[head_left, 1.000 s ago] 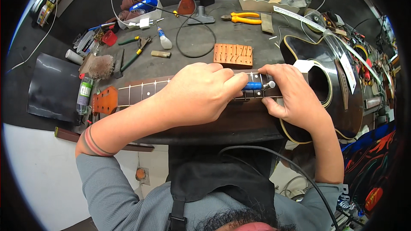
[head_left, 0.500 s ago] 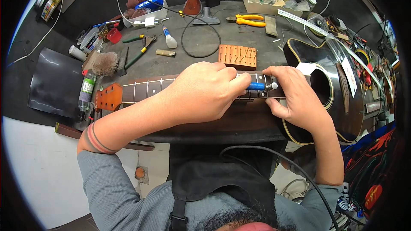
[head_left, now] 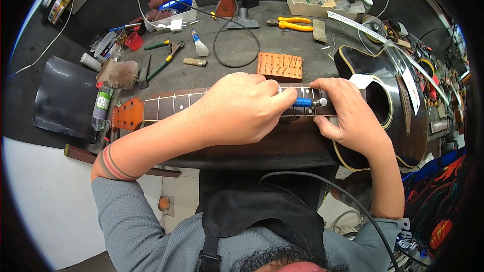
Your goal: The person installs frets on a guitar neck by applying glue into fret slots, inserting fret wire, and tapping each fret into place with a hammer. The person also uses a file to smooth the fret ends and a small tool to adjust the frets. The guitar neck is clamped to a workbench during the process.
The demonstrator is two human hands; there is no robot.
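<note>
An acoustic guitar with a black top [head_left: 345, 63] lies across the bench, its orange headstock [head_left: 129, 115] to the left and its fretboard [head_left: 166, 107] facing up. Over the upper frets, my left hand [head_left: 247, 108] is closed round a small tool with a blue handle [head_left: 303, 102] and a shiny metal end; my fingers hide the rest of it. That metal end rests by the fretboard, between the thumb and fingers of my right hand [head_left: 350, 113]. My right fingers lie at the neck's far edge and the thumb at its near edge, clasping it beside the soundhole.
Just beyond the neck sits a wooden block with slots [head_left: 280, 66]. Yellow-handled cutters [head_left: 295, 24], green-handled pliers [head_left: 166, 60] and a glue bottle [head_left: 199, 45] lie farther back. A bottle [head_left: 102, 105] stands by the headstock. A black cable [head_left: 353, 204] crosses my lap.
Almost nothing differs. The blue-handled tool and my left fingers have shifted very slightly; my right hand keeps its place on the neck.
</note>
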